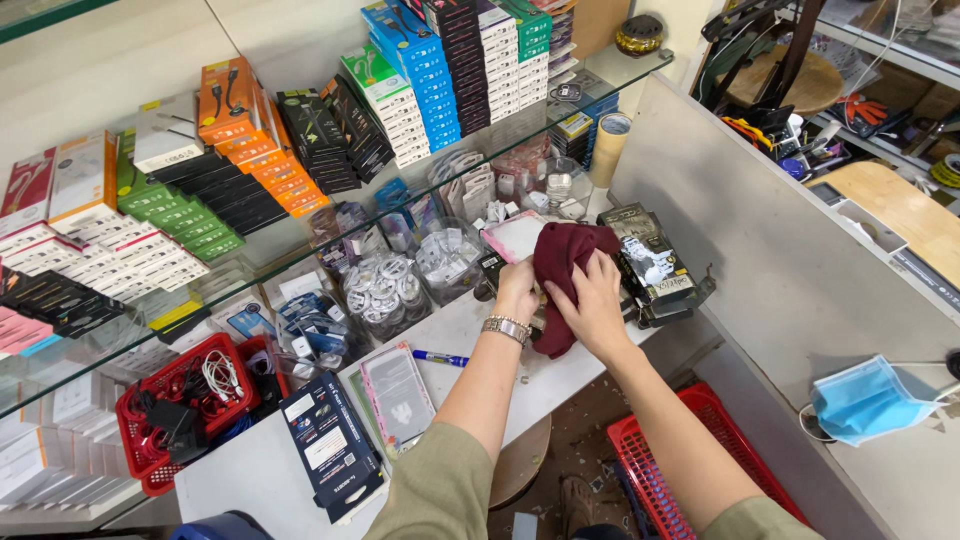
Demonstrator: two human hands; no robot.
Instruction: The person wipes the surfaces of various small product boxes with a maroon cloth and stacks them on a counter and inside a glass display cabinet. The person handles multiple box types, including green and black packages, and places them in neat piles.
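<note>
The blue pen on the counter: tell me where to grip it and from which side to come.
Grip the blue pen around the middle of its barrel, coming straight down from above. It lies flat on the white counter, pointing left to right, with bare surface along both long sides, so fingers can pinch across it. The clear package lies just to its left, so the cap end probably leaves less room.

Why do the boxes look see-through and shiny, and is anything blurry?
Head view: the glass shelf reflects light, so boxes mirror faintly on it; lighting is bright and even with soft shadows; both hands on the red cloth look sharp; edges bend slightly from the wide lens.
</note>
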